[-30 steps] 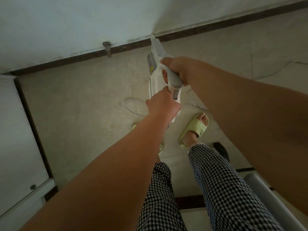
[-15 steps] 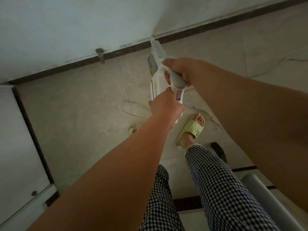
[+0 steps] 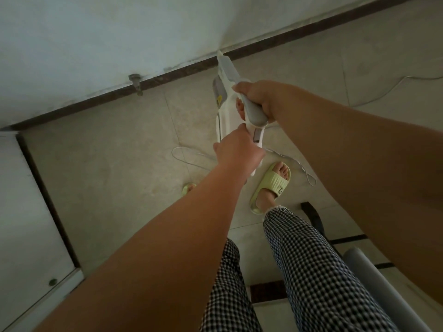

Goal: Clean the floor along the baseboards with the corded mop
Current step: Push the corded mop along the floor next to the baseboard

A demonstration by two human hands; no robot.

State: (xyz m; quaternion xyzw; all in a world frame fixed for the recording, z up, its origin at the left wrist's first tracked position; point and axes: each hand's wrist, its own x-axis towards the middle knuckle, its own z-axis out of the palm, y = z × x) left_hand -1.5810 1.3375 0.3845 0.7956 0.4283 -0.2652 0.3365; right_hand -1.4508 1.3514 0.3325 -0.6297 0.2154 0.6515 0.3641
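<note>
You have the corded mop (image 3: 225,109) upright in front of you, held by both hands, with its top reaching toward the dark baseboard (image 3: 167,76) at the foot of the far wall. Your right hand (image 3: 257,98) is clenched round the grey handle grip, fingers wrapped under it. Your left hand (image 3: 236,149) grips the white body just below that, knuckles toward the camera; its fingertips are hidden, so you cannot see how far they wrap. The mop head itself is out of sight behind your arms and legs, somewhere on the tiled floor (image 3: 107,164) near your feet.

This looks like the working stage of the task: you are positioned close to the wall, steering the mop rather than setting it up. The white cord (image 3: 189,155) loops on the floor just beside your right slipper (image 3: 272,185) and runs off toward the right edge of the floor. For the next move, mind that loop, since a step forward could snag it. A metal doorstop (image 3: 135,80) juts from the baseboard to the left, so guide the head around it as you run along the wall toward the white cabinet (image 3: 24,212) in the left corner.
</note>
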